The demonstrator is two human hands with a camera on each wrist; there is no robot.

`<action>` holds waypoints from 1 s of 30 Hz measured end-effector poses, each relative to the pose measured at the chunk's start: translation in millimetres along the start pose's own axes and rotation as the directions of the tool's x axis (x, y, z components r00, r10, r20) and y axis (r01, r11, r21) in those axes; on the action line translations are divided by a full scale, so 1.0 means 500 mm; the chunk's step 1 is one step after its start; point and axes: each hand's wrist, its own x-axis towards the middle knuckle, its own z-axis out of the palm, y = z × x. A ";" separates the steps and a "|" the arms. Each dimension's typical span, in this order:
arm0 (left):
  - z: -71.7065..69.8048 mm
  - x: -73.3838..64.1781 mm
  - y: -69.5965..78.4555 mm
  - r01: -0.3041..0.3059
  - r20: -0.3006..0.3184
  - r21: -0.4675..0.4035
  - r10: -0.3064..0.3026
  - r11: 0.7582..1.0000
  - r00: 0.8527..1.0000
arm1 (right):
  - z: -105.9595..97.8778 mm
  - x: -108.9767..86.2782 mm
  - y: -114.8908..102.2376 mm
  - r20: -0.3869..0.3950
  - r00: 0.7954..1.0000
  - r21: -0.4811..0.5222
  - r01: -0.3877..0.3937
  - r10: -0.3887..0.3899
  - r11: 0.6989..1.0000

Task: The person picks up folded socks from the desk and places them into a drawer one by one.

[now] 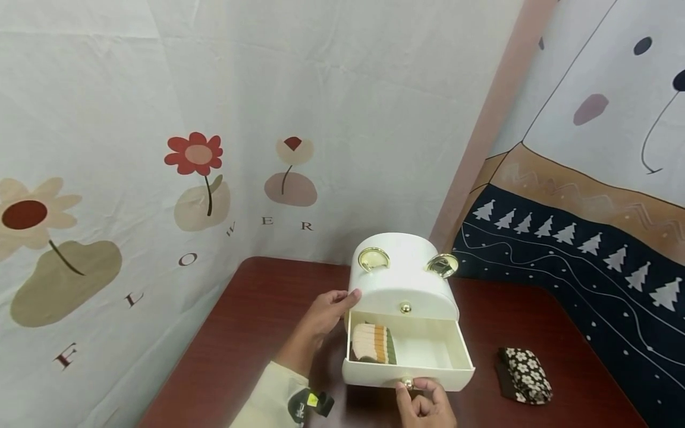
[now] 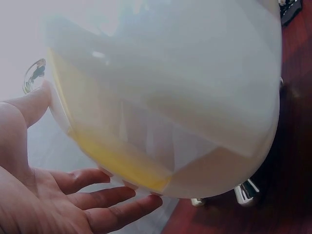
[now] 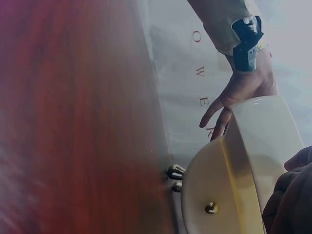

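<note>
A white drawer box (image 1: pixel 401 255) with two gold ear-shaped trims and gold knobs stands on the table. Its lower drawer (image 1: pixel 374 375) is pulled out toward me. Inside, at the drawer's left, lies a folded ribbed cloth piece (image 1: pixel 374 343) with cream, orange and green stripes. My right hand (image 1: pixel 430 407) pinches the gold knob (image 1: pixel 408 383) on that drawer's front. Against the box's left side rests my left hand (image 1: pixel 323 315), thumb near the front corner. In the left wrist view its fairly straight fingers (image 2: pixel 114 212) touch the glossy white side.
To the right of the box, a folded dark cloth (image 1: pixel 527 374) with white flowers lies on the reddish-brown table (image 1: pixel 278 291). Printed curtains (image 1: pixel 353 107) hang behind and to the sides. My left wrist wears a black strapped device (image 1: pixel 310 405).
</note>
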 end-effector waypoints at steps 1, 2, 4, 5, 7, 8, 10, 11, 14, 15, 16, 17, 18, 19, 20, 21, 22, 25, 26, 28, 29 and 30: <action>0.000 0.000 0.000 -0.001 0.001 0.001 0.001 1.000 1.000 | 0.002 0.002 0.001 -0.005 1.000 -0.003 0.009 -0.009 1.000; -0.001 -0.001 -0.001 -0.003 0.001 0.001 0.003 1.000 1.000 | 0.003 0.004 0.001 -0.010 1.000 -0.004 0.019 -0.019 1.000; 0.000 0.000 -0.002 -0.007 0.001 0.000 0.007 1.000 1.000 | 0.007 0.008 0.003 -0.017 0.999 -0.015 0.036 -0.036 0.999; 0.000 0.000 -0.003 -0.009 0.003 0.000 0.009 1.000 1.000 | 0.009 0.011 0.003 -0.019 0.999 -0.015 0.042 -0.042 0.999; 0.000 0.001 -0.004 -0.008 0.003 -0.005 0.008 1.000 1.000 | 0.013 0.018 0.003 -0.021 0.998 -0.008 0.053 -0.054 0.999; 0.001 0.001 -0.004 -0.007 0.004 -0.007 0.007 1.000 1.000 | 0.015 0.021 0.002 -0.019 0.998 -0.006 0.059 -0.059 0.998; 0.001 0.001 -0.004 -0.005 0.006 -0.010 0.005 1.000 1.000 | 0.019 0.029 0.001 -0.015 0.997 -0.002 0.073 -0.073 0.997; 0.001 0.001 -0.004 -0.006 0.008 -0.009 0.006 1.000 1.000 | 0.020 0.033 -0.001 -0.008 0.997 -0.006 0.077 -0.077 0.997; 0.001 0.000 -0.005 -0.007 0.006 -0.009 0.007 1.000 1.000 | 0.023 0.046 -0.005 0.031 0.997 -0.008 0.071 -0.071 0.997; 0.000 0.000 -0.005 -0.009 0.004 -0.011 0.009 1.000 1.000 | 0.023 0.050 -0.007 0.051 0.997 -0.006 0.061 -0.060 0.998; 0.000 0.000 -0.005 -0.012 0.003 -0.009 0.012 1.000 1.000 | 0.024 0.055 -0.009 0.072 0.996 -0.004 0.050 -0.050 0.999; -0.001 0.000 -0.004 -0.016 0.001 -0.007 0.016 1.000 1.000 | 0.025 0.059 -0.011 0.090 0.995 -0.003 0.041 -0.041 0.999; -0.001 -0.001 -0.004 -0.017 -0.002 -0.009 0.017 1.000 1.000 | 0.027 0.064 -0.012 0.106 0.994 0.002 0.040 -0.040 0.999; -0.001 -0.001 -0.003 -0.018 -0.004 -0.008 0.018 1.000 1.000 | 0.028 0.069 -0.013 0.120 0.992 0.003 0.037 -0.037 0.999; -0.002 -0.001 -0.003 -0.021 -0.006 -0.008 0.021 1.000 1.000 | 0.029 0.073 -0.014 0.132 0.991 0.008 0.038 -0.039 0.999; -0.002 -0.002 -0.002 -0.023 -0.006 -0.008 0.023 1.000 1.000 | 0.031 0.078 -0.014 0.140 0.989 0.012 0.043 -0.045 0.999; -0.002 -0.003 -0.001 -0.023 -0.007 -0.005 0.023 1.000 1.000 | 0.032 0.083 -0.014 0.145 0.988 0.018 0.052 -0.055 0.998; -0.003 -0.004 0.000 -0.014 -0.007 -0.015 0.014 1.000 1.000 | 0.036 0.098 -0.015 0.163 0.985 0.029 0.059 -0.063 0.998; -0.003 -0.004 0.001 -0.013 -0.007 -0.016 0.013 1.000 1.000 | 0.036 0.103 -0.016 0.172 0.983 0.033 0.054 -0.059 0.998; -0.003 -0.004 0.001 -0.007 -0.006 -0.015 0.006 1.000 1.000 | 0.039 0.112 -0.016 0.190 0.980 0.034 0.046 -0.052 0.998; -0.003 -0.004 0.001 -0.003 -0.006 -0.015 0.003 1.000 1.000 | 0.040 0.116 -0.017 0.199 0.979 0.031 0.039 -0.045 0.999; -0.003 -0.004 0.001 0.000 -0.006 -0.013 0.000 1.000 1.000 | 0.041 0.120 -0.017 0.206 0.978 0.032 0.036 -0.042 0.999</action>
